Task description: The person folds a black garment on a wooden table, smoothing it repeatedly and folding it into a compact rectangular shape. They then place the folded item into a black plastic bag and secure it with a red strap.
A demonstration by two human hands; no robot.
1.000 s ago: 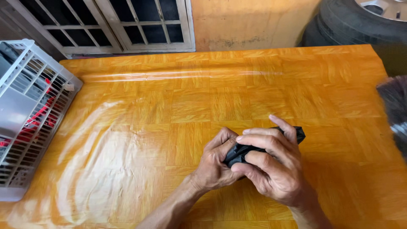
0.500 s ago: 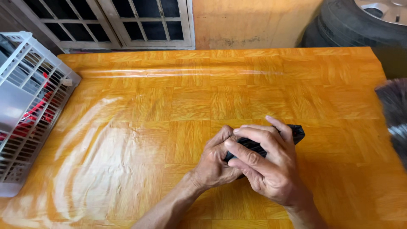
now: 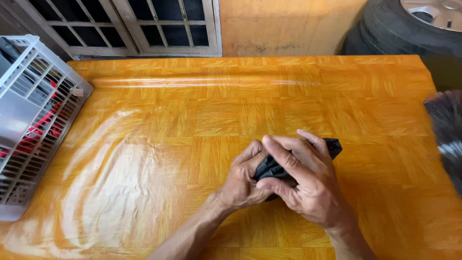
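Observation:
A small black cloth (image 3: pixel 332 146), folded into a compact bundle, lies on the orange wood-pattern table (image 3: pixel 202 115). Both of my hands are on it. My right hand (image 3: pixel 308 185) covers the bundle from above, fingers spread across it and pointing left. Under and left of it, my left hand (image 3: pixel 243 180) pinches the bundle's near left edge. Most of the cloth is hidden beneath my hands; only its far right corner and a bit between the fingers show.
A white plastic lattice basket (image 3: pixel 29 115) with dark and red things inside stands at the table's left edge. A dark fuzzy object (image 3: pixel 447 130) pokes in at the right edge. A car tyre (image 3: pixel 409 29) and a barred window (image 3: pixel 134 21) lie beyond the far edge.
My hands have shifted slightly on the cloth, the right fingers reaching further left over it. The view has tilted a little; the basket appears lower.

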